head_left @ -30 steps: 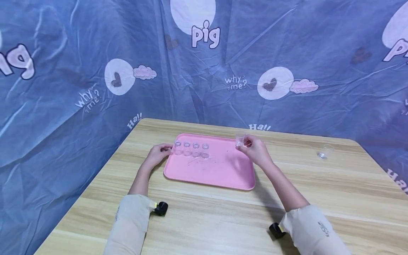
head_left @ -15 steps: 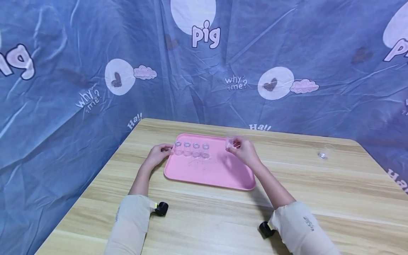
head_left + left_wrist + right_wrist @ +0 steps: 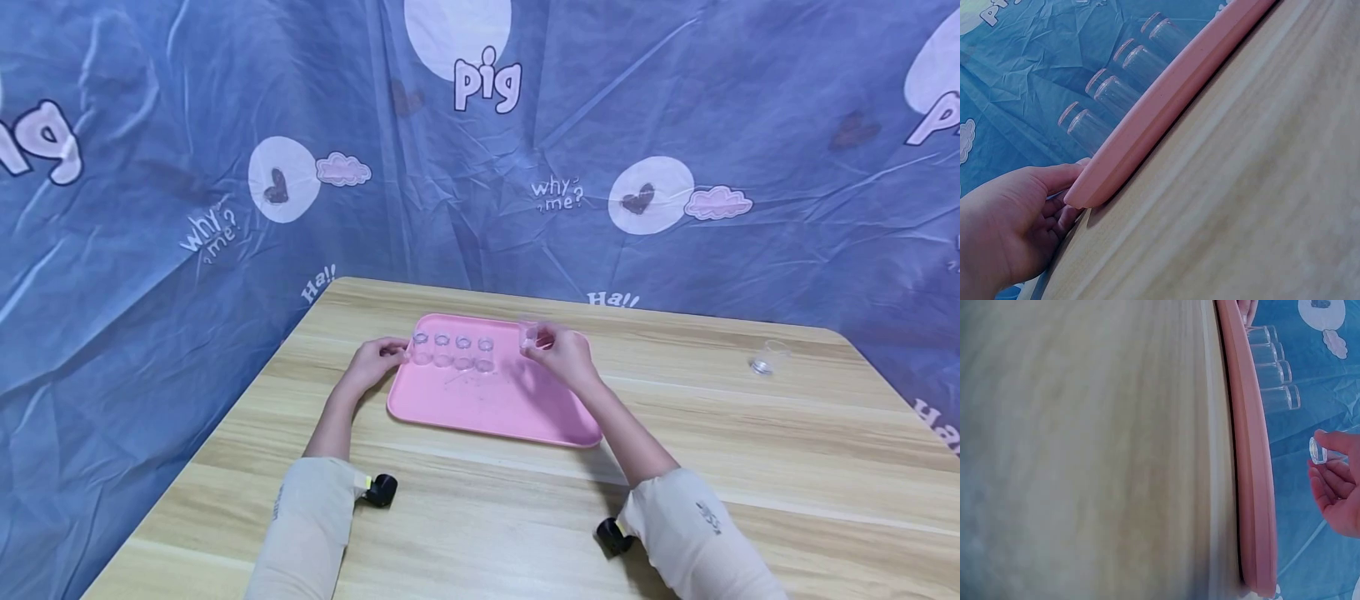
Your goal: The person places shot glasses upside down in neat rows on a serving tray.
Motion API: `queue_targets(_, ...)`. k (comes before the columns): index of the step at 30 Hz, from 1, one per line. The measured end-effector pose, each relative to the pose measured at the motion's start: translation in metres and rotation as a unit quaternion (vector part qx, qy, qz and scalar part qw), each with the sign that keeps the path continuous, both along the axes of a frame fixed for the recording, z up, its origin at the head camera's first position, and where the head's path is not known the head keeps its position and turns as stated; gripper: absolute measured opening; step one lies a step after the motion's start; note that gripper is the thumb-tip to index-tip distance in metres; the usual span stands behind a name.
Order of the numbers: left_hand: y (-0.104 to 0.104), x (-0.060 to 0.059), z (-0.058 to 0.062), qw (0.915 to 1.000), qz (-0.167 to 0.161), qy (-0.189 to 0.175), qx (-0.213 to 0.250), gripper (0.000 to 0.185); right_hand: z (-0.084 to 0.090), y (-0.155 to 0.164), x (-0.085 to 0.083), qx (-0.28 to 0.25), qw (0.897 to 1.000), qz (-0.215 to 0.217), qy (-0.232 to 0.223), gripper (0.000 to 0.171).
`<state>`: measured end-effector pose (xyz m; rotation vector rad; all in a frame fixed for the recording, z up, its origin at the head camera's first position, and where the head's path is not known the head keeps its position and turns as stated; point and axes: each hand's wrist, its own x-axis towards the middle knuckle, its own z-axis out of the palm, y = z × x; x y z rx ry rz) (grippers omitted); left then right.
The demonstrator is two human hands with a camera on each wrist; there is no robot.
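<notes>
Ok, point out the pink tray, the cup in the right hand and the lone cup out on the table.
pink tray (image 3: 517, 417), head view, bare floor.
held cup (image 3: 528, 335), head view, side wall.
lone cup (image 3: 767, 358), head view, its body.

Small clear cup (image 3: 528, 335) (upright) pinched above pink tray (image 3: 525, 408), right of four-cup row (image 3: 452, 351)

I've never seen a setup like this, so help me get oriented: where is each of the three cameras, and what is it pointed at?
Head: worn up high, looks forward and down at the pink tray; both forearms and hands show.
Left wrist: low at table level, looks along the tray's rim; the left hand shows.
Right wrist: low beside the tray; the right hand pinches a small clear cup.
All three views share the tray and the row of four clear cups.
</notes>
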<state>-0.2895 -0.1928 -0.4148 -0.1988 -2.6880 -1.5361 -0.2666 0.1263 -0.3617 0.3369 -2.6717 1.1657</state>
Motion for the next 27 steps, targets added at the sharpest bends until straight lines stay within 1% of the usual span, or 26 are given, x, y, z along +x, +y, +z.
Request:
queue_targets(2,-0.001,-0.001,-0.001,1.0000,-0.004,0.004,0.007,0.032,0.000,-0.001,0.000,0.002,1.000,0.002,0.001,0.023)
queue_targets(3,-0.002,-0.002,-0.004,0.9996,-0.010,0.018,0.016,0.031,0.000,-0.002,0.000,0.001,1.000,0.006,0.000,0.022)
queue_targets(6,-0.003,-0.003,-0.005,0.9995,-0.012,0.019,0.020,0.030,-0.001,-0.003,0.000,-0.002,1.000,0.018,0.000,0.022)
queue_targets(9,-0.002,-0.002,-0.004,0.9997,-0.009,0.014,0.018,0.031,-0.002,-0.003,0.000,-0.004,1.000,0.028,-0.003,0.022)
queue_targets(10,-0.001,-0.001,-0.001,0.9999,-0.003,0.000,0.011,0.032,-0.002,-0.003,0.000,-0.004,1.000,0.030,-0.005,0.022)
queue_targets(11,-0.001,-0.001,0.000,1.0000,-0.002,-0.003,0.007,0.032,-0.002,-0.003,0.000,-0.002,1.000,0.031,-0.007,0.022)
queue_targets(14,0.001,0.001,0.003,0.9999,0.003,-0.009,-0.003,0.032,-0.001,-0.001,0.000,0.007,0.999,0.029,-0.015,0.022)
queue_targets(16,0.001,0.001,0.004,0.9999,0.002,-0.012,-0.005,0.032,-0.001,0.001,0.000,0.017,1.000,0.021,-0.016,0.022)
queue_targets(20,0.001,0.001,0.006,0.9999,-0.001,-0.013,-0.003,0.033,-0.001,0.004,0.000,0.033,0.999,0.010,-0.011,0.023)
queue_targets(27,0.000,0.002,0.005,1.0000,-0.001,-0.009,-0.003,0.033,-0.002,0.011,0.001,0.034,0.999,0.023,-0.003,0.021)
